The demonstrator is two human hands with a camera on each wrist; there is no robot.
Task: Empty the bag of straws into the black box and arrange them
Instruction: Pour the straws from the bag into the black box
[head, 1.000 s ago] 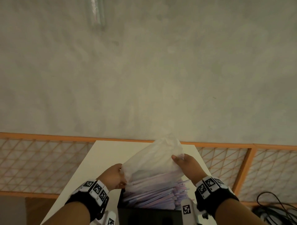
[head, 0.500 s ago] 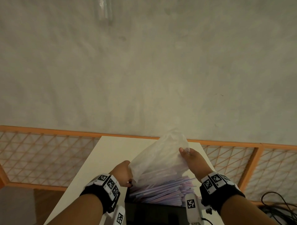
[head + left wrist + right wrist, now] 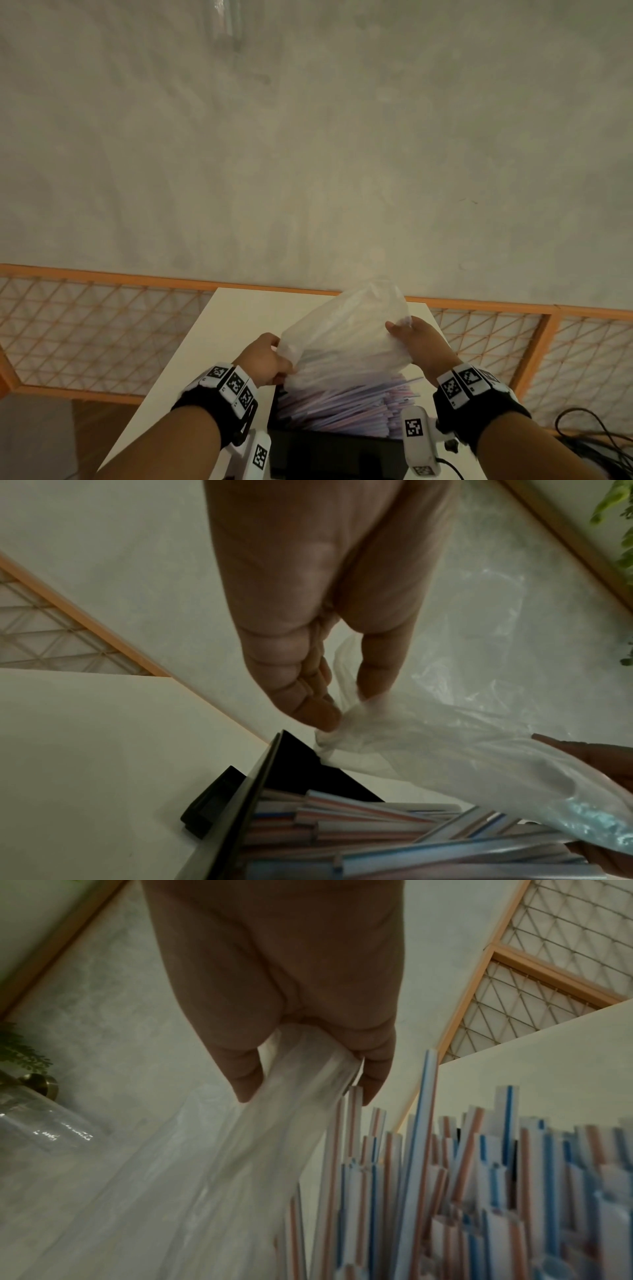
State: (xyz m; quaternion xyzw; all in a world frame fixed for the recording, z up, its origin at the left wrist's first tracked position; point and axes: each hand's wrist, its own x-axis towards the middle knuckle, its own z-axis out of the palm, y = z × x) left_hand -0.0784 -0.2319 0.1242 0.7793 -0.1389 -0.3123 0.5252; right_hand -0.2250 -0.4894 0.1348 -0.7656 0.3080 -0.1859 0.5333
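Note:
A translucent plastic bag (image 3: 346, 337) hangs mouth-down over the black box (image 3: 329, 448) on the white table. My left hand (image 3: 270, 359) pinches the bag's left corner (image 3: 346, 715) between thumb and fingers. My right hand (image 3: 416, 342) grips the bag's right side, the plastic (image 3: 308, 1069) bunched between thumb and fingers. A heap of red- and blue-striped straws (image 3: 346, 407) lies across the box, some ends poking past its right edge (image 3: 479, 1177). The bag's lower part still covers the top of the heap.
The white table (image 3: 219, 342) stands against an orange lattice railing (image 3: 85, 329) and a pale wall. A clear glass vessel with a brass fitting (image 3: 41, 1112) is at the left in the right wrist view. Black cables (image 3: 596, 435) lie on the floor at right.
Both hands have lifted the bag a little higher off the straw heap, leaving more straws uncovered in the box. The head camera has tilted slightly.

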